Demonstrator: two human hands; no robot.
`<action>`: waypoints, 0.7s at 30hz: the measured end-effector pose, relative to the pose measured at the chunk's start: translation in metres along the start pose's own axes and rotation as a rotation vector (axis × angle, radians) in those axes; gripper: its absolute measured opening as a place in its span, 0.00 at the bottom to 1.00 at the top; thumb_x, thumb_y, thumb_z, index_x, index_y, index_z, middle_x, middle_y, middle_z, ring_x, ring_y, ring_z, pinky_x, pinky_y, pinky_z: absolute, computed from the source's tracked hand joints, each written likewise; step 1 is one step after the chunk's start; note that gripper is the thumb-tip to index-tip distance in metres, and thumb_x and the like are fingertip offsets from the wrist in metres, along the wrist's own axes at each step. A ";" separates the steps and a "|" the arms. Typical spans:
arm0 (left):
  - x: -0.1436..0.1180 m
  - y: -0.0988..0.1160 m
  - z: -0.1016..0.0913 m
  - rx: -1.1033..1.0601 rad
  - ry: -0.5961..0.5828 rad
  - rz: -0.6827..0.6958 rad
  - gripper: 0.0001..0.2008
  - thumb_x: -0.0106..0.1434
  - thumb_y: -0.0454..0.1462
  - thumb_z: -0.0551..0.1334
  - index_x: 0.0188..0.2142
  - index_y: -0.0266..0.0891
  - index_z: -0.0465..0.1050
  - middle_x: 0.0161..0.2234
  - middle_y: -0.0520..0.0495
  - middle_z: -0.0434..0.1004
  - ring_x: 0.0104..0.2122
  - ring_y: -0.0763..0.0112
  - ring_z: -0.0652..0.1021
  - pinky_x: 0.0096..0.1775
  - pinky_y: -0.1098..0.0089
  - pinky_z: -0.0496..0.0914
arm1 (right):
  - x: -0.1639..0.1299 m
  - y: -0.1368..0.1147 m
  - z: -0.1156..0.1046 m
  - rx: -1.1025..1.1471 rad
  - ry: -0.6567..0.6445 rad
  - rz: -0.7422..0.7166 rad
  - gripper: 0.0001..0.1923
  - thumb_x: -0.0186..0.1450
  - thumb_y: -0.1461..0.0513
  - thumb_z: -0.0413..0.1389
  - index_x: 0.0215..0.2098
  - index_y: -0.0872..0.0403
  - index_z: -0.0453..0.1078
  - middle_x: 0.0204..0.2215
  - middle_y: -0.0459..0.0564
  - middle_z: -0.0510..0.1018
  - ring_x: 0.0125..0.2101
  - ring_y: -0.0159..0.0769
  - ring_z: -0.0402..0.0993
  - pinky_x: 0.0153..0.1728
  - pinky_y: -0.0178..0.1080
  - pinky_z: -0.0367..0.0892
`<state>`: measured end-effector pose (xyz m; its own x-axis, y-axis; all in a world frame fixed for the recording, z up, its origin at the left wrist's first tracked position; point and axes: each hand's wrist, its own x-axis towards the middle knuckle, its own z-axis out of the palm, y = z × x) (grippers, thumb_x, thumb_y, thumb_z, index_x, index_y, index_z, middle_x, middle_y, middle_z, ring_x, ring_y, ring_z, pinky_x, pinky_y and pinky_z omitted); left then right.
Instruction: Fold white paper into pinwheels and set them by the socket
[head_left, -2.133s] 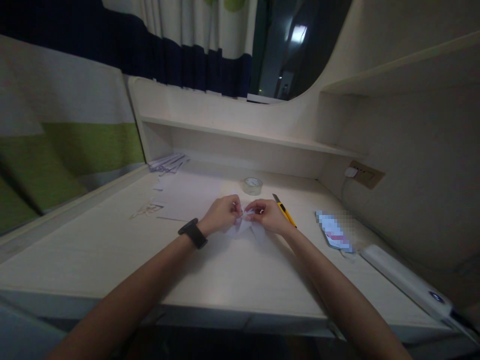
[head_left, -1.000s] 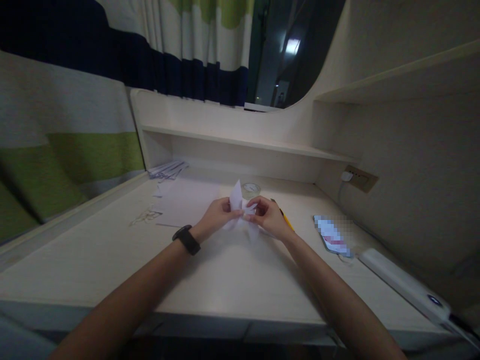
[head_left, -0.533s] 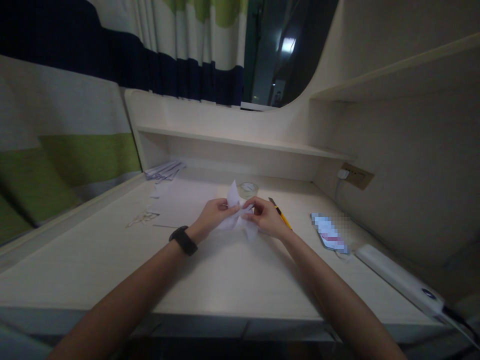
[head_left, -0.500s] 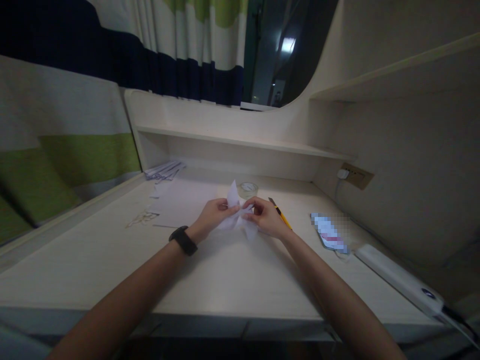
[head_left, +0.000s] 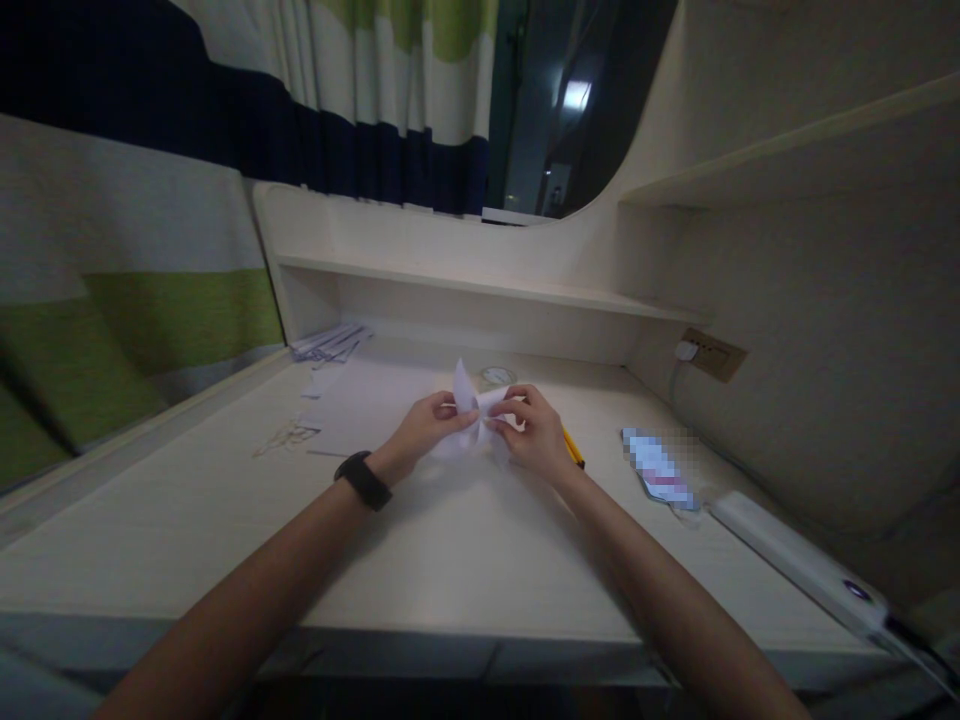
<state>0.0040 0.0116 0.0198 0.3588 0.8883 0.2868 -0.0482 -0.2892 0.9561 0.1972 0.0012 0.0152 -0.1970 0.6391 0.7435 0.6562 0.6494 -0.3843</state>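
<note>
A folded white paper (head_left: 465,393) is held over the desk (head_left: 450,570), nearer the viewer than the roll of clear tape (head_left: 497,376). Its upright left flap is pinched between thumb and fingers by the left hand (head_left: 426,427); its right side is pinched by the right hand (head_left: 534,430). Left of the roll, a white sheet (head_left: 371,400) is laid; right of it, a yellow utility knife (head_left: 574,448) is partly covered by the right hand.
</note>
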 end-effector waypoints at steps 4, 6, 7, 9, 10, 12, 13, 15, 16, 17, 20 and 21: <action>-0.002 0.005 0.000 -0.021 -0.040 0.058 0.17 0.55 0.41 0.64 0.42 0.32 0.72 0.43 0.39 0.77 0.40 0.65 0.76 0.43 0.66 0.68 | -0.004 0.003 0.001 -0.134 -0.004 -0.082 0.06 0.61 0.60 0.55 0.34 0.50 0.75 0.40 0.52 0.71 0.30 0.34 0.66 0.34 0.37 0.62; -0.003 0.007 0.000 -0.088 -0.082 0.036 0.17 0.55 0.40 0.64 0.43 0.32 0.73 0.44 0.39 0.76 0.40 0.64 0.76 0.44 0.66 0.67 | -0.004 0.003 0.001 -0.177 -0.014 -0.093 0.07 0.62 0.61 0.54 0.35 0.50 0.74 0.38 0.52 0.71 0.31 0.35 0.67 0.34 0.37 0.62; -0.004 0.008 -0.001 -0.137 -0.098 0.013 0.18 0.55 0.40 0.64 0.43 0.32 0.73 0.44 0.39 0.76 0.41 0.64 0.76 0.44 0.65 0.67 | -0.005 0.003 0.001 -0.181 -0.008 -0.087 0.07 0.62 0.61 0.54 0.35 0.51 0.74 0.37 0.52 0.72 0.32 0.36 0.67 0.34 0.37 0.62; -0.006 0.009 -0.003 -0.219 -0.109 -0.030 0.18 0.55 0.42 0.63 0.43 0.33 0.73 0.46 0.38 0.75 0.43 0.62 0.75 0.44 0.64 0.67 | -0.004 0.002 0.001 -0.156 0.019 -0.052 0.07 0.63 0.61 0.53 0.34 0.52 0.73 0.36 0.52 0.72 0.33 0.36 0.68 0.34 0.36 0.62; -0.007 0.009 -0.004 -0.257 -0.094 -0.046 0.18 0.54 0.42 0.63 0.42 0.34 0.73 0.47 0.38 0.74 0.44 0.61 0.75 0.45 0.63 0.67 | -0.004 0.002 0.002 -0.139 0.030 -0.027 0.07 0.63 0.61 0.52 0.34 0.52 0.72 0.35 0.52 0.72 0.33 0.36 0.68 0.34 0.36 0.62; -0.006 0.007 -0.008 -0.319 -0.056 -0.068 0.18 0.55 0.44 0.61 0.40 0.34 0.73 0.48 0.37 0.73 0.45 0.59 0.74 0.45 0.60 0.67 | -0.002 0.001 0.002 -0.120 0.043 0.019 0.07 0.64 0.61 0.52 0.33 0.53 0.71 0.34 0.51 0.72 0.31 0.36 0.68 0.34 0.36 0.61; -0.005 0.006 -0.009 -0.354 -0.052 -0.087 0.18 0.55 0.45 0.59 0.39 0.34 0.73 0.48 0.37 0.73 0.45 0.58 0.74 0.46 0.59 0.67 | -0.002 0.002 0.002 -0.119 0.046 0.038 0.06 0.64 0.61 0.52 0.32 0.53 0.70 0.33 0.51 0.72 0.31 0.36 0.67 0.33 0.36 0.61; -0.003 0.003 -0.011 -0.444 -0.072 -0.135 0.18 0.56 0.46 0.56 0.37 0.35 0.73 0.47 0.37 0.74 0.46 0.56 0.74 0.47 0.56 0.67 | -0.001 0.002 0.002 -0.124 0.045 0.064 0.06 0.63 0.61 0.52 0.32 0.53 0.69 0.32 0.50 0.72 0.30 0.35 0.67 0.33 0.36 0.60; -0.002 0.001 -0.012 -0.492 -0.096 -0.155 0.18 0.56 0.45 0.54 0.37 0.35 0.73 0.46 0.37 0.74 0.46 0.55 0.74 0.48 0.54 0.66 | -0.001 0.002 0.003 -0.127 0.044 0.069 0.06 0.63 0.61 0.51 0.32 0.53 0.69 0.32 0.50 0.72 0.30 0.35 0.67 0.33 0.36 0.60; -0.001 0.000 -0.012 -0.550 -0.118 -0.170 0.17 0.56 0.44 0.54 0.36 0.35 0.73 0.45 0.38 0.75 0.46 0.55 0.74 0.49 0.53 0.65 | -0.001 0.002 0.003 -0.131 0.043 0.068 0.05 0.63 0.61 0.51 0.32 0.53 0.68 0.32 0.49 0.72 0.29 0.35 0.67 0.33 0.35 0.60; 0.000 -0.002 -0.011 -0.692 -0.180 -0.177 0.15 0.55 0.41 0.54 0.34 0.34 0.73 0.43 0.38 0.76 0.46 0.55 0.73 0.52 0.52 0.61 | -0.002 0.001 0.004 -0.159 0.044 0.055 0.05 0.63 0.61 0.51 0.32 0.53 0.68 0.30 0.48 0.73 0.29 0.34 0.67 0.32 0.35 0.59; 0.000 -0.002 -0.010 -0.720 -0.196 -0.174 0.15 0.55 0.40 0.54 0.34 0.33 0.73 0.42 0.37 0.76 0.47 0.55 0.73 0.52 0.51 0.60 | -0.002 0.001 0.004 -0.168 0.045 0.053 0.06 0.63 0.61 0.51 0.31 0.53 0.68 0.29 0.48 0.73 0.28 0.35 0.67 0.32 0.35 0.59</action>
<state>-0.0052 0.0159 0.0181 0.5725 0.8006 0.1767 -0.5473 0.2128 0.8094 0.1955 0.0022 0.0113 -0.1288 0.6491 0.7497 0.7782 0.5347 -0.3293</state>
